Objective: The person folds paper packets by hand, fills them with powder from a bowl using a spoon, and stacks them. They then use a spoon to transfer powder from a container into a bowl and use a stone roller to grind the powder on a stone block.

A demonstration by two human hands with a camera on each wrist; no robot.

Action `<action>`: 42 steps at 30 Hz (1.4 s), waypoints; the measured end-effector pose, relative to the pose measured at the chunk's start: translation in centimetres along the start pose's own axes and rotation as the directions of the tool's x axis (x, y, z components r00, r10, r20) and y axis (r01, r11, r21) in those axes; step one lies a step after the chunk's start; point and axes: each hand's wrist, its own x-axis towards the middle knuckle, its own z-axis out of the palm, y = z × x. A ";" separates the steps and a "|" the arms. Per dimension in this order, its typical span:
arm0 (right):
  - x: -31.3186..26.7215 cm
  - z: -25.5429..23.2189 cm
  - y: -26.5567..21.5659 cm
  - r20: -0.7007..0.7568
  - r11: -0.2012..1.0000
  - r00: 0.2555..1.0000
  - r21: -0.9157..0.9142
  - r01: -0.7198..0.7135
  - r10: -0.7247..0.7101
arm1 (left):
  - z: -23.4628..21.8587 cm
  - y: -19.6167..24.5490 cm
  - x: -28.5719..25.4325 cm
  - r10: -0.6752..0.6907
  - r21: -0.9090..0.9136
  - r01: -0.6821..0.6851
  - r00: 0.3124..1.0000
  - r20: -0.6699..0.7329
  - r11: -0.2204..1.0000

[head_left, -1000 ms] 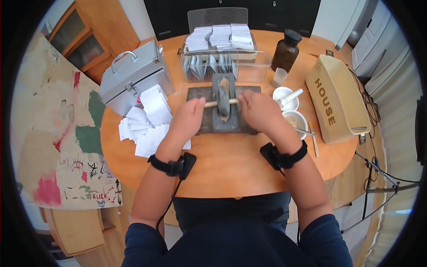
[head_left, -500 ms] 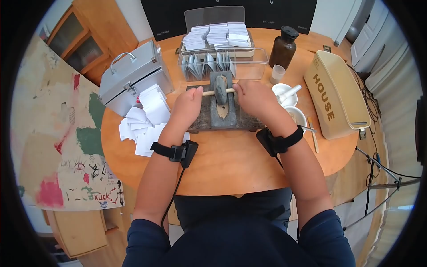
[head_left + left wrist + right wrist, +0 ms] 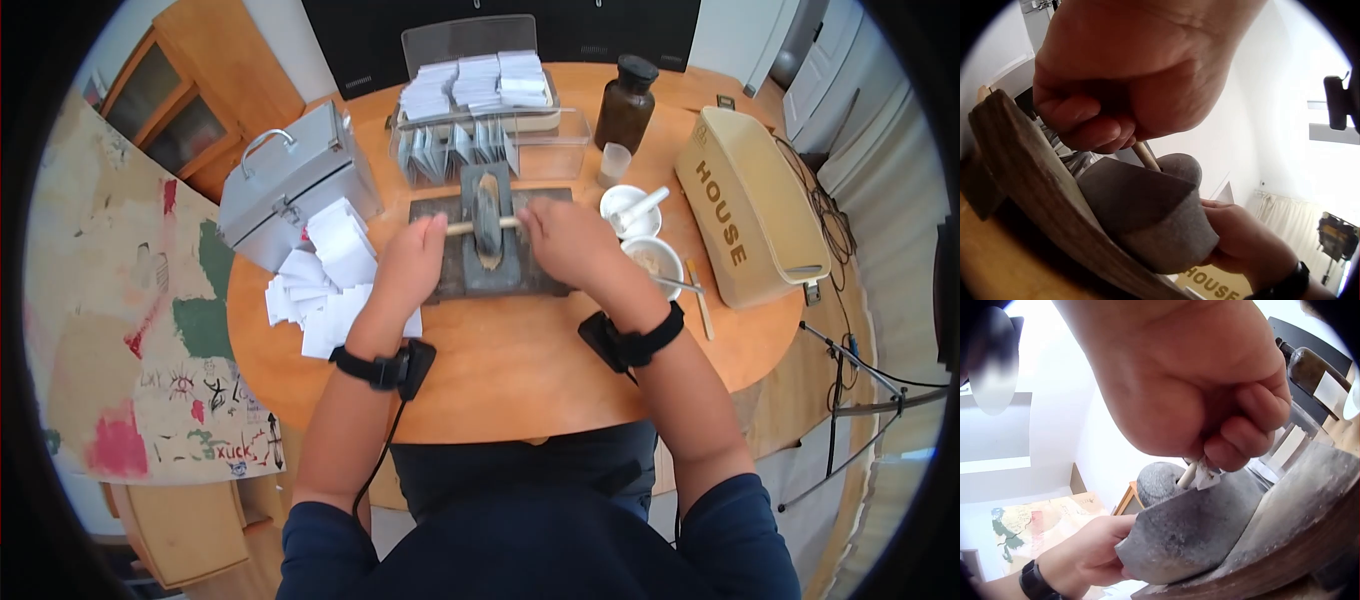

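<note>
grey stone wheel (image 3: 487, 222) on wooden axle (image 3: 482, 226), upright in trough (image 3: 484, 262)

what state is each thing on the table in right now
left hand: grips the left end of the wooden rod
right hand: grips the right end of the rod
stone wheel: upright in the stone trough
metal case: lid shut
brown bottle: upright, capped
clear box: open, folded papers stand in its left part
beige box: lying on its side
loose papers: scattered beside the case
</note>
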 end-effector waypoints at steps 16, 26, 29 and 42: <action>0.9 0.4 0.3 -0.041 0.999 0.999 0.019 0.035 -0.034 | 0.5 -0.3 1.3 -0.146 -0.282 0.155 0.988 0.051 0.947; 0.5 0.1 -0.1 -0.057 0.999 0.998 -0.017 0.038 -0.039 | 0.4 -0.4 0.2 -0.145 -0.182 0.152 0.988 0.052 0.971; 0.8 0.1 -0.3 -0.055 0.999 0.998 -0.025 0.036 -0.038 | 0.4 -0.7 1.0 -0.143 -0.186 0.154 0.987 0.069 0.970; 1.6 0.4 0.4 -0.049 1.000 0.999 0.003 0.019 -0.019 | 0.3 0.4 1.2 -0.185 -0.272 0.199 0.980 0.076 0.941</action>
